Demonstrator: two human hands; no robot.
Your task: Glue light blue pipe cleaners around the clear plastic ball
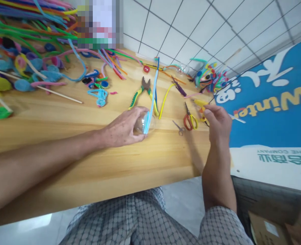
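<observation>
My left hand [126, 127] is closed around a clear plastic ball [140, 125] above the table. A light blue pipe cleaner [153, 97] lies against the ball and sticks up away from me, with a dark blue one near its far end. On the right, my right hand [219, 122] is wrapped around what looks like a yellow glue gun [200, 102], mostly hidden by the fingers. A whitish stick [238, 118] pokes out behind that hand. Green-and-yellow pliers [145, 86] lie just beyond the ball.
Scissors with red and yellow handles [190, 121] and small scissors [179, 128] lie between the hands. Pipe cleaners [33, 27] and coiled shapes [25, 85] crowd the left. Decorated balls [206, 76] sit at the back right, beside a blue printed board [273, 92].
</observation>
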